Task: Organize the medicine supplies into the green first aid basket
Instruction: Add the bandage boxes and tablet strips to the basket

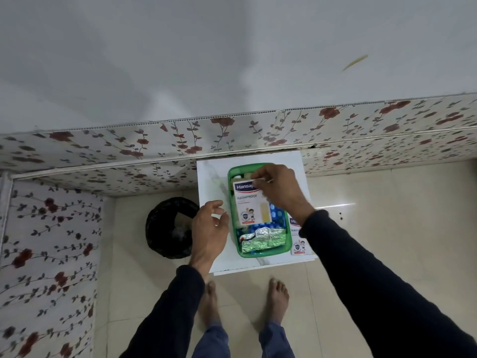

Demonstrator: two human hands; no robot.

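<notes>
A green basket [233,229] stands on a small white table [210,177]. Over the basket my right hand [280,188] pinches the top edge of a white and blue Hansaplast plaster box [249,205]. Silver blister strips [262,240] lie in the near end of the basket, and a blue dotted pack [277,211] shows under the box. A second Hansaplast box [296,239] lies on the table just right of the basket, partly hidden by my right sleeve. My left hand [209,228] hovers at the basket's left side with fingers apart, holding nothing.
A black-lined waste bin [167,227] stands on the tiled floor left of the table. Flower-patterned wall panels run behind the table and along the left. My bare feet [242,301] stand in front of the table.
</notes>
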